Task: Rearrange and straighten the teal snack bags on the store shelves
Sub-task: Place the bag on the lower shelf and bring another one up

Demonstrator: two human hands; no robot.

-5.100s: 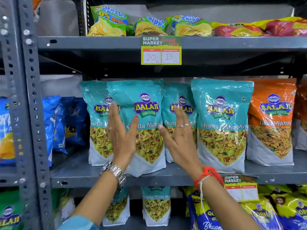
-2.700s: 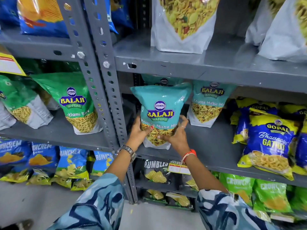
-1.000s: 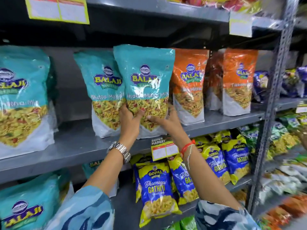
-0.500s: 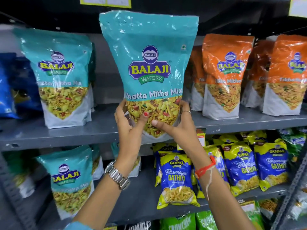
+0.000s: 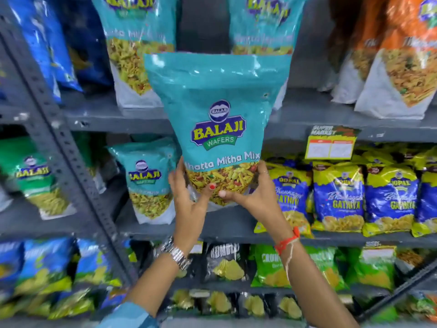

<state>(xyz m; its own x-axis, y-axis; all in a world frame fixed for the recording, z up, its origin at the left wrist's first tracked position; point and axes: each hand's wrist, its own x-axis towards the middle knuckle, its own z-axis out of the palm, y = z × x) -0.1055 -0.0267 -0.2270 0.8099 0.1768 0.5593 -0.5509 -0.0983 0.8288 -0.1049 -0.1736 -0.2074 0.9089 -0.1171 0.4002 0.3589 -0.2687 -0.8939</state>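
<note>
A large teal Balaji "Khatta Mitha Mix" bag [image 5: 217, 119] is held upright in the air in front of the shelves. My left hand [image 5: 186, 197] grips its lower left corner and my right hand [image 5: 255, 192] its lower right corner, thumbs on the front. Two more teal bags stand on the upper shelf behind it, one at the left [image 5: 134, 48] and one at the right [image 5: 262, 22]. Another teal bag [image 5: 147, 181] stands on the middle shelf just left of my hands.
Orange Balaji bags [image 5: 402, 62] stand upper right, blue bags [image 5: 47, 43] upper left. Blue-yellow Gopal Gathiya bags [image 5: 340, 197] fill the middle shelf on the right. A grey perforated upright [image 5: 66, 166] runs diagonally at left, with a green Balaji bag [image 5: 35, 176] beyond it. A price tag [image 5: 331, 145] hangs on the upper shelf's edge.
The view has tilted downward and the held teal bag has come down from the upper shelf's level to in front of the middle shelf. Both hands keep their grip on its bottom.
</note>
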